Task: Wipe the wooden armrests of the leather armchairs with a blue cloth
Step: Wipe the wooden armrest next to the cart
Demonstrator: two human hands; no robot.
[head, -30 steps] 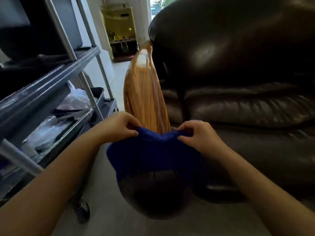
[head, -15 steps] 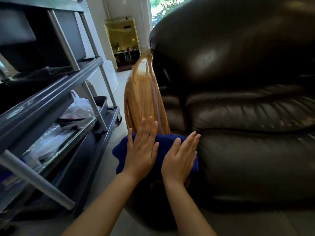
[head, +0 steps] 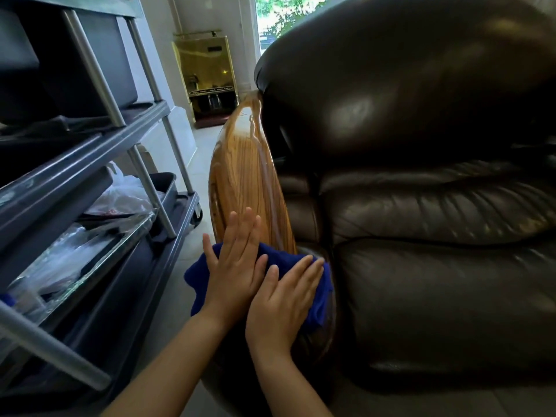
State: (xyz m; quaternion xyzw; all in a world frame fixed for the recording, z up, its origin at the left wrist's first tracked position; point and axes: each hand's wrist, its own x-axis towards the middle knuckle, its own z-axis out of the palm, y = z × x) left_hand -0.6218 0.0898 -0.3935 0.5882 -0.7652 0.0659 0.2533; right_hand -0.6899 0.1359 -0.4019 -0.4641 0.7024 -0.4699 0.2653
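A glossy wooden armrest (head: 245, 182) runs away from me along the left side of a dark brown leather armchair (head: 421, 206). A blue cloth (head: 322, 299) lies draped over the armrest's near end. My left hand (head: 236, 266) rests flat on the cloth with fingers spread, fingertips reaching onto the bare wood. My right hand (head: 282, 299) presses flat on the cloth beside it, nearer the seat. Most of the cloth is hidden under both palms.
A grey metal service cart (head: 99, 164) with shelves, bins and plastic bags (head: 120, 197) stands close on the left, leaving a narrow strip of tiled floor (head: 180, 266). A brass-coloured cabinet (head: 207, 79) stands far back by a window.
Both hands let go of the pinched cloth edge and now lie flat on it. The cloth has been laid over the armrest's near end and pushed slightly forward.
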